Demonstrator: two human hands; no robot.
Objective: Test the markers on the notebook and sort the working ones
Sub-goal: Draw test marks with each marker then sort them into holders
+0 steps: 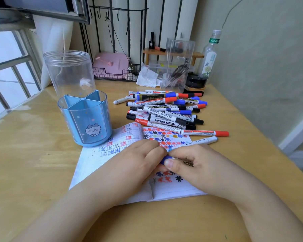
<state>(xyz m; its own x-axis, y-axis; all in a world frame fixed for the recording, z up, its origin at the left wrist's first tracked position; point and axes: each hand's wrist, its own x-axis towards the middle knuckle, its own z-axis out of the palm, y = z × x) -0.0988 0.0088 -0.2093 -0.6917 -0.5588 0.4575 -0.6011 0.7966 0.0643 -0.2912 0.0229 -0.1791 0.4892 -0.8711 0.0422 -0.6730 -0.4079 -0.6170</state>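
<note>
Hands [140, 159] [190, 161] both pinch blue marker [165, 158], over notebook [173, 189].

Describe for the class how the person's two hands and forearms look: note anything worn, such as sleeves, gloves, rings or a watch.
Both the left hand and the right hand are bare: no gloves, no rings show. The forearms are bare too, with no sleeve, watch or bracelet in view. The right thumbnail is short and unpainted.
</note>
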